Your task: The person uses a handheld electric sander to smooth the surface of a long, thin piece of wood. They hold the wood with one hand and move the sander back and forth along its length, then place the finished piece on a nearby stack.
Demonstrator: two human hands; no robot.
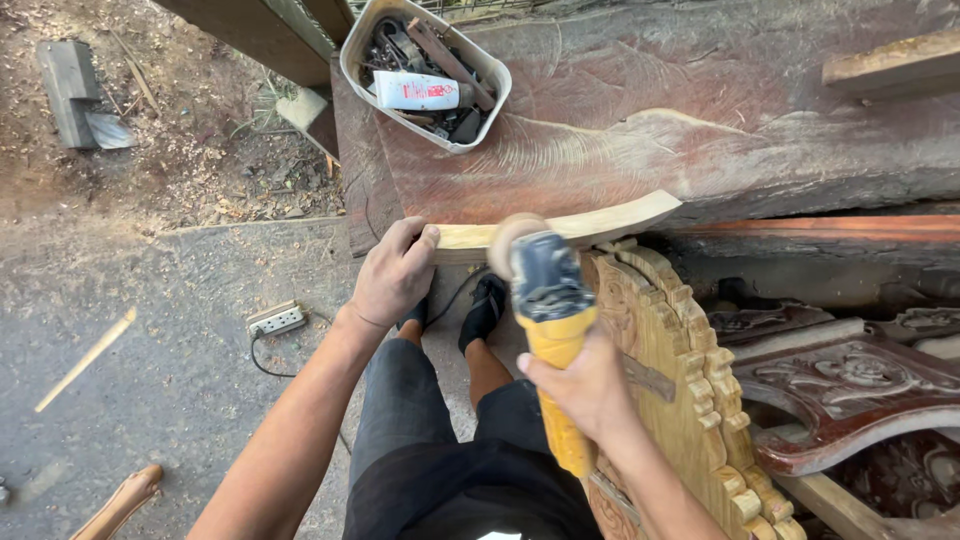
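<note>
The pale curved strip (560,226) was lying on the edge of the big slab counter (700,120), just above middle of the frame. Its long axis ran left to right, rising a bit toward the right end, and the bow curved upward in the picture. The left hand (392,275) was clamped on its left end, thumb on top. The right hand (590,385) was wrapped tight around the yellow grinder (550,330), whose body ran bottom to top of the frame with the sanding disc (512,240) pointed at the strip, touching it or very nearly.

Risk-wise, probably: the strip was pinned at one end only, so a catch from the disc could have kicked it sideways or spun it off the edge. The left fingers were parked just beside the disc, so any slip could have meant skin. The cord (455,295) was hanging near the feet (487,305) too, which could have been snagged. The carved panel (680,380) was crowding the right arm.
</note>
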